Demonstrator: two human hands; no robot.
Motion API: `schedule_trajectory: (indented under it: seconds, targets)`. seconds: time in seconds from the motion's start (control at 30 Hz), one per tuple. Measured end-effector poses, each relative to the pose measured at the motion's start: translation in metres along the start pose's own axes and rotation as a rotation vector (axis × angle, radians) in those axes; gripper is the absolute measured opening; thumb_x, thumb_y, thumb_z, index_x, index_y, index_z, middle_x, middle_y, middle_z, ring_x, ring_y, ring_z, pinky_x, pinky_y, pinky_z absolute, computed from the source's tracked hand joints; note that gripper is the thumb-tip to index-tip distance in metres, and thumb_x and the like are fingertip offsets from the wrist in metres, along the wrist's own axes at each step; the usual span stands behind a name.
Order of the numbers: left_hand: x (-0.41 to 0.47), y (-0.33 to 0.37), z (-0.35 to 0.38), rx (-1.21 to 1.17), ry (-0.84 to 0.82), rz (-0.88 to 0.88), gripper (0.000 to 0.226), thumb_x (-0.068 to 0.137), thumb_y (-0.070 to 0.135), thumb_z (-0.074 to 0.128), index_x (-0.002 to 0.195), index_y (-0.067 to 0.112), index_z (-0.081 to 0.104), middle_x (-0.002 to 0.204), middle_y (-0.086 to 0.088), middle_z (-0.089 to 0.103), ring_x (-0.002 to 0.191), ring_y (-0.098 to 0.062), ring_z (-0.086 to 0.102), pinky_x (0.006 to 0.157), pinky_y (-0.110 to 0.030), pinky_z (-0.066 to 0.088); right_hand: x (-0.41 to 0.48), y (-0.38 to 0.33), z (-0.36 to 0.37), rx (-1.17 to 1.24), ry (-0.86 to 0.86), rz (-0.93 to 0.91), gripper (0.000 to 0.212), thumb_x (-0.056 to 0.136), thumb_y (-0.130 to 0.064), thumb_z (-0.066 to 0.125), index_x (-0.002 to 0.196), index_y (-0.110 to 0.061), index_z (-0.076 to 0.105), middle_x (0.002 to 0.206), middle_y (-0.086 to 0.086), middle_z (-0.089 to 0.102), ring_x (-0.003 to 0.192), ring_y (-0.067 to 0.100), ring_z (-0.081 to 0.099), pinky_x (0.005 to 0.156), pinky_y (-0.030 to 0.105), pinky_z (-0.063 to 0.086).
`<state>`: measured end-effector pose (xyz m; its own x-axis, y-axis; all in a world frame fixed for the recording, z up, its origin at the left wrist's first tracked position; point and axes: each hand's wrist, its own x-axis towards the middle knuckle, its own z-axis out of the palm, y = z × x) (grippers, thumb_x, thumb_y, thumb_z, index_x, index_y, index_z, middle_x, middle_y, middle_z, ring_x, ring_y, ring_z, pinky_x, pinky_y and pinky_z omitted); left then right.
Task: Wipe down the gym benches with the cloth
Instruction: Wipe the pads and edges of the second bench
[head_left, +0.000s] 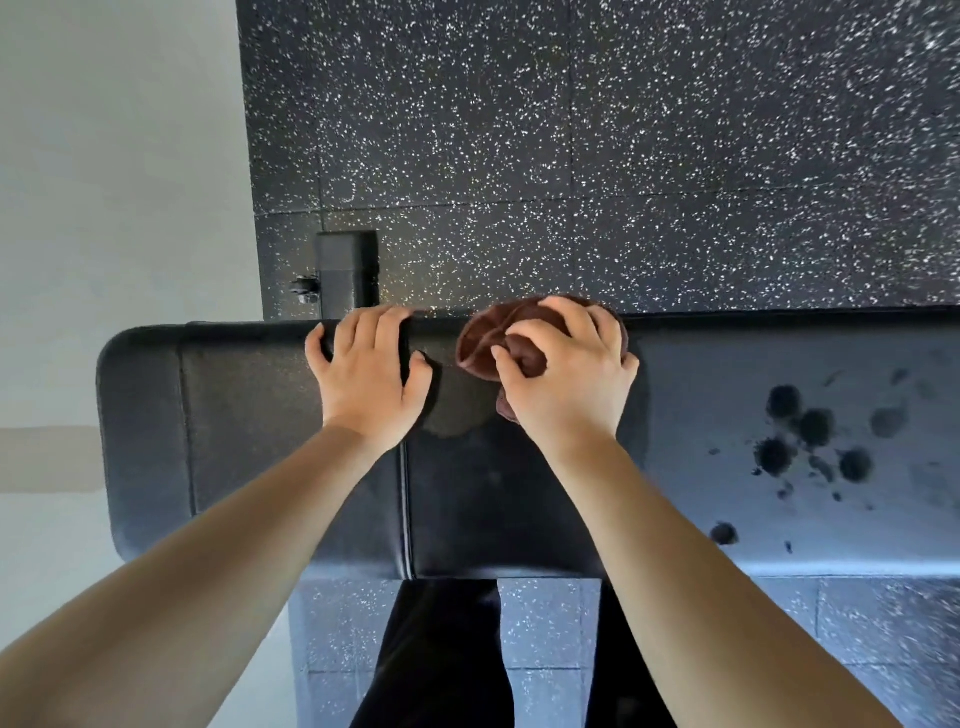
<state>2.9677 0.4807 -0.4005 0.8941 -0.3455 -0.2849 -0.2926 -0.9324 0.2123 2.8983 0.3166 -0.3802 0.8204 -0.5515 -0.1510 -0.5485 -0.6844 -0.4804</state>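
Note:
A black padded gym bench (249, 441) runs across the view below me. A bunched brown cloth (491, 338) lies on its far edge, and my right hand (563, 379) grips it, fingers curled over the folds. My left hand (366, 371) rests just to the left of the cloth, with its fingers bent over the bench's far edge beside a seam. Dark wet spots (810, 436) dot the pad to the right of the cloth. A damp patch shows on the pad between my hands.
Black rubber floor (623, 156) with white specks lies beyond the bench. A black bench leg with a bolt (345, 273) stands behind the far edge. A pale wall (119, 156) is on the left. My dark-clad legs (441, 660) stand at the near edge.

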Motion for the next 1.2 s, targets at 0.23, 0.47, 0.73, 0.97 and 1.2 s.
schedule_trajectory:
  seconds: [0.23, 0.47, 0.73, 0.97, 1.2]
  targets:
    - [-0.009, 0.046, 0.005, -0.02, -0.026, -0.028, 0.046, 0.082, 0.015, 0.05, 0.127, 0.012, 0.048, 0.134, -0.007, 0.048, 0.129, -0.03, 0.034, 0.107, -0.064, 0.012, 0.021, 0.086, -0.051, -0.023, 0.02, 0.061, 0.015, 0.075, -0.043, 0.072, 0.086, -0.034, 0.07, 0.123, -0.012, 0.059, 0.12, 0.025, 0.046, 0.081, 0.043, 0.036]
    - [-0.027, 0.158, 0.04, -0.135, 0.041, -0.202, 0.054, 0.087, 0.03, 0.046, 0.136, 0.01, 0.037, 0.148, -0.011, 0.03, 0.141, -0.033, 0.015, 0.107, -0.064, 0.008, -0.021, 0.131, -0.072, 0.004, -0.049, -0.068, 0.013, 0.074, -0.041, 0.072, 0.086, -0.035, 0.071, 0.123, -0.011, 0.06, 0.118, 0.023, 0.046, 0.077, 0.047, 0.043]
    - [-0.033, 0.204, 0.051, -0.292, 0.053, -0.392, 0.059, 0.089, 0.029, 0.044, 0.144, 0.018, 0.026, 0.157, -0.001, 0.012, 0.144, -0.021, 0.002, 0.111, -0.053, 0.006, -0.028, 0.198, -0.111, -0.055, -0.099, -0.269, 0.013, 0.073, -0.04, 0.076, 0.084, -0.034, 0.073, 0.117, -0.009, 0.064, 0.113, 0.027, 0.053, 0.077, 0.046, 0.046]
    - [-0.059, 0.14, 0.04, -0.105, -0.036, 0.021, 0.056, 0.091, 0.027, 0.044, 0.144, 0.025, 0.027, 0.157, 0.001, 0.015, 0.143, -0.018, 0.013, 0.104, -0.044, 0.025, -0.023, 0.176, -0.1, -0.001, 0.019, -0.068, 0.015, 0.074, -0.032, 0.077, 0.086, -0.024, 0.075, 0.118, -0.001, 0.065, 0.112, 0.033, 0.053, 0.078, 0.048, 0.049]
    - [-0.087, 0.127, 0.045, -0.104, -0.068, 0.103, 0.056, 0.092, 0.026, 0.041, 0.146, 0.021, 0.025, 0.157, -0.005, 0.013, 0.144, -0.024, 0.011, 0.113, -0.041, 0.016, -0.089, 0.145, -0.077, -0.026, -0.021, -0.142, 0.015, 0.074, -0.03, 0.079, 0.087, -0.025, 0.076, 0.118, 0.0, 0.064, 0.111, 0.033, 0.054, 0.079, 0.047, 0.047]
